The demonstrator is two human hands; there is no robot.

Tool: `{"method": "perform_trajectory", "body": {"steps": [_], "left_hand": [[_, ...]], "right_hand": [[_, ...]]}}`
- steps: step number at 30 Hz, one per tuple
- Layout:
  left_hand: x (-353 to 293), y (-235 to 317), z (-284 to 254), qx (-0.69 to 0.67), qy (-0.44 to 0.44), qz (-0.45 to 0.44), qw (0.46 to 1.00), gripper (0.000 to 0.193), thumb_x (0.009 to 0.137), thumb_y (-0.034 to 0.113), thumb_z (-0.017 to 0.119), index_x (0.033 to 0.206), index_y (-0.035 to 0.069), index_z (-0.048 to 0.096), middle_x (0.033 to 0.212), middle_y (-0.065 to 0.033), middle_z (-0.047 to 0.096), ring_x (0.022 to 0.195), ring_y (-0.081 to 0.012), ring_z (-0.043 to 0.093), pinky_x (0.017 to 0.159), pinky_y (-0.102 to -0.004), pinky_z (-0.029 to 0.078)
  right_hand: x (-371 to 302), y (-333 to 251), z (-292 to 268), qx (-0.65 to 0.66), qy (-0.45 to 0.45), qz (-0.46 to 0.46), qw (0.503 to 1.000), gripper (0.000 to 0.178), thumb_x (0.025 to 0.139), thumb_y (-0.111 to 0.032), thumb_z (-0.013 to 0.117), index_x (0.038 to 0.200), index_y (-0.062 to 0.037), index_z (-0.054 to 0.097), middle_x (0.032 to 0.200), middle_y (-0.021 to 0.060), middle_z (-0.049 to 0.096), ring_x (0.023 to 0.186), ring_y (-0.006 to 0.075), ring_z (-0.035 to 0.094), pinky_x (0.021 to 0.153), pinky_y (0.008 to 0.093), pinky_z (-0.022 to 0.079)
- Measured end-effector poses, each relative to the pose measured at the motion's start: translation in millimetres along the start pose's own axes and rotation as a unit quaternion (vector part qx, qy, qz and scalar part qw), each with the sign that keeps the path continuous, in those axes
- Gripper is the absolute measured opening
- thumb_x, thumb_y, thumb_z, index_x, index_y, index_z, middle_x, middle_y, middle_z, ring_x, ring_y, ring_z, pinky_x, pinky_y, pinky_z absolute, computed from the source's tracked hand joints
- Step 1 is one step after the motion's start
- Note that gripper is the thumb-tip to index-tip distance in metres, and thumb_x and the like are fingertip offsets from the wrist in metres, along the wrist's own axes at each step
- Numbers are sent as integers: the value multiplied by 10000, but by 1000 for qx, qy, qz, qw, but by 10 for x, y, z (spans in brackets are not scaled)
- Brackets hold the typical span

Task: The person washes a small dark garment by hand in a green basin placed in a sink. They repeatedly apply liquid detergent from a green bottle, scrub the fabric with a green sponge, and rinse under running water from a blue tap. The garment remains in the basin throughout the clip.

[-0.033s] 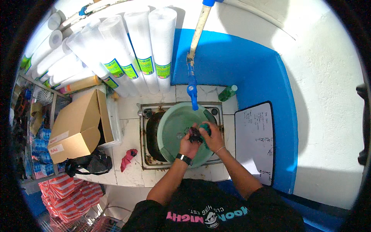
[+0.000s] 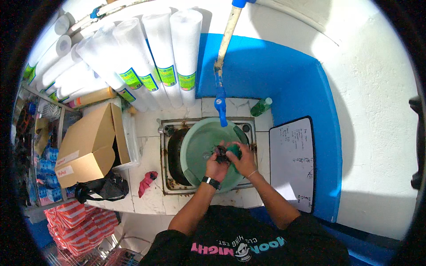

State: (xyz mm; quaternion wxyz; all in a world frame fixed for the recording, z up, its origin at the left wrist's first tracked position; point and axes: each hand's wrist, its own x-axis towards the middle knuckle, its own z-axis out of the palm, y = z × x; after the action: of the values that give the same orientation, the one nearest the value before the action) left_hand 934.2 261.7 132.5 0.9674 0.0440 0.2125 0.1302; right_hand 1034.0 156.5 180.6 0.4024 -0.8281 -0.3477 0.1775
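Over a pale green basin set on the sink, both my hands are close together. My left hand, palm up with a black band at the wrist, holds a small dark object with a purplish tint; its kind is not clear. My right hand grips a dark green pad, pressed against or right beside the dark object. Clear-looking water seems to lie in the basin below. A blue tap hangs above the basin's far side.
A steel sink with rust marks holds the basin. A crumpled red cloth, black plastic bag and cardboard box are on the left. White filter cartridges stand behind. A green bottle and whiteboard are right.
My right hand has shifted slightly, and the green pad shows at a different angle beside the dark object. My left hand stays nearly in place.
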Motion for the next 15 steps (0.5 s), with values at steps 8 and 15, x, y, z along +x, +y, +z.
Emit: {"method": "perform_trajectory", "body": {"steps": [8,15], "left_hand": [[107,-37,-173,-70,-2,61,996,400,1015,167,401,1403,90,462,1355,-112,557,1301,-318,504,1082,-498,426],[63,111,-195,-105,37,46,993,513,846,28,467,1359,31,485,1344,-137,558,1282,-316,516,1097,-483,420]], "right_hand": [[-200,375,57,293,-169,219,915,781,690,-411,877,1304,-67,538,1200,114,627,1105,238,599,976,373,469],[50,277,-363,172,-63,98,978,621,679,-227,893,1185,-70,569,1113,60,632,976,172,609,902,331,498]]}}
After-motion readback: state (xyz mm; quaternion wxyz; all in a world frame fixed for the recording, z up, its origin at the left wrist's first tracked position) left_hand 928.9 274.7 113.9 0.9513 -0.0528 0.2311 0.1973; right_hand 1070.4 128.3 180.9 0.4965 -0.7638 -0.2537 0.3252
